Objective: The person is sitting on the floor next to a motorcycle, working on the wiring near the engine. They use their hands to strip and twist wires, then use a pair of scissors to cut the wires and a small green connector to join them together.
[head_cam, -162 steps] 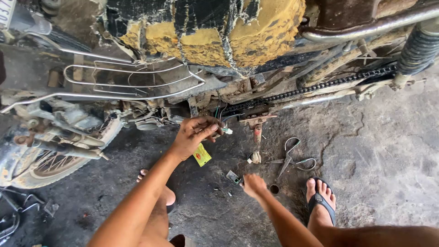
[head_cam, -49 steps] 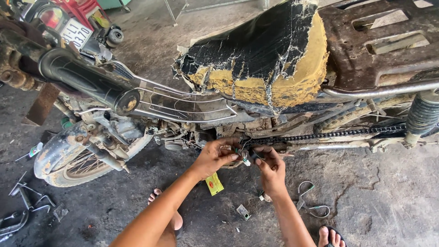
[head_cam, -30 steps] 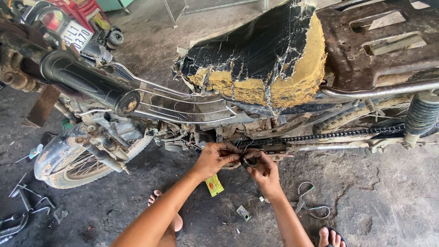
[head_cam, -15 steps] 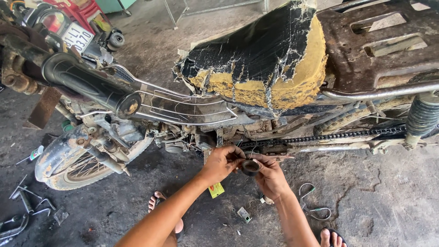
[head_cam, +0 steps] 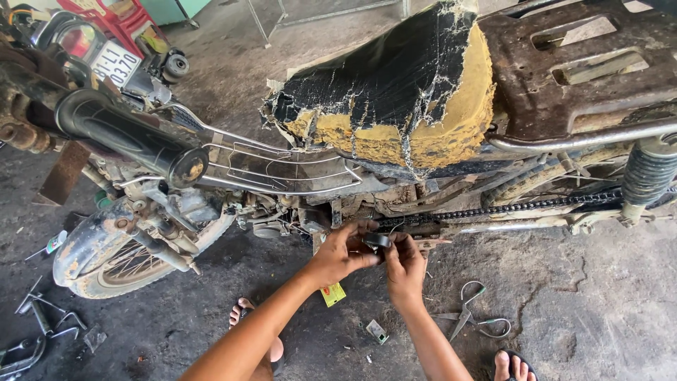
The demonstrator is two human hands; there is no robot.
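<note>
both hands meet under the old motorbike (head_cam: 395, 134), just below its torn black-and-yellow seat (head_cam: 395, 92). the left hand (head_cam: 338, 252) and right hand (head_cam: 405, 264) are clamped together on a small black round part (head_cam: 377, 241) beside the chain (head_cam: 493, 209). on the cracked, oily concrete floor (head_cam: 599, 310) lie scissors (head_cam: 471, 314), a yellow-green packet (head_cam: 333, 294) and a small flat square piece (head_cam: 377, 331).

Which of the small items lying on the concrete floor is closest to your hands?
The yellow-green packet, directly under the left hand. The small grey rectangular piece and metal scissors lie farther off.
</note>
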